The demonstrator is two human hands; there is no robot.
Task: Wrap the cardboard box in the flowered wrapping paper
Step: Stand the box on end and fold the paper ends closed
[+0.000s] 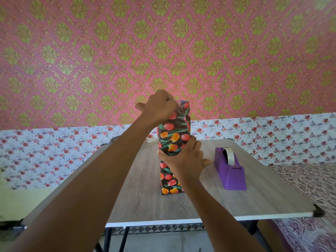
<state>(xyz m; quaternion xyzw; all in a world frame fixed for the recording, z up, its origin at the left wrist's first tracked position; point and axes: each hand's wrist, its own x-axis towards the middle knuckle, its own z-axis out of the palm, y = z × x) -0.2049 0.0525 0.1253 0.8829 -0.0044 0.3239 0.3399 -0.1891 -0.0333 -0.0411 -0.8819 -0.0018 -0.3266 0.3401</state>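
The left hand [160,106] is up at the top of the parcel, fingers curled in tight with the knuckles toward the camera. It pinches the upper end of the wrapping paper [184,115], though the fingertips themselves are hidden behind the back of the hand. The thumb sticks out to the left, clear of the paper.

The right hand [185,160] grips the parcel about halfway up. Its thumb lies across the near face and its fingers curl round the right-hand edge, so it is clamped on the box [170,184].

The box stands upright on its narrow end near the middle of the bench [143,190], a little toward the far edge. Dark paper printed with red and orange tulips and green leaves covers every face in view, and no cardboard shows. Near the top, beside the left hand, the paper looks creased and shiny.

A purple tape dispenser [230,173] sits on the bench to the right of the box, near it but not touching. It lies lengthways, pointing away from the person, and holds a roll of tape [229,155] in its far half.

The bench has a grey wood-grain top with a white front edge. Behind it is a wall [163,51] papered in pink with a green pattern, and a white strip with red flowers [54,151] runs along below. A patterned rug [309,188] lies to the right.
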